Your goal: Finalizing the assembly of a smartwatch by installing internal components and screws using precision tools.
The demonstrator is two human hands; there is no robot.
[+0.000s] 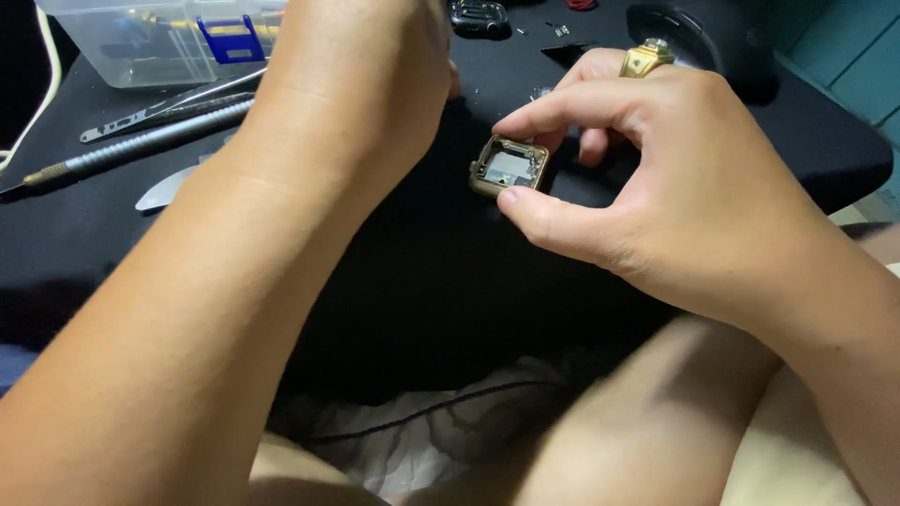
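My right hand [656, 178] pinches a small gold square watch case [507, 167] between thumb and forefinger, just above the black mat [450, 272]. The case is open, and grey inner parts show inside it. A gold ring [645, 58] sits on one finger of that hand. My left hand [361, 80] reaches forward over the mat, left of the case, seen from the back. Its fingers are hidden, so I cannot tell what it holds.
At the back left stands a clear plastic box [141, 37] with tools and a blue part. A long grey screwdriver [141, 145], metal tweezers [159, 108] and a pale pry pick [164, 192] lie left. A black round object [703, 37] sits back right.
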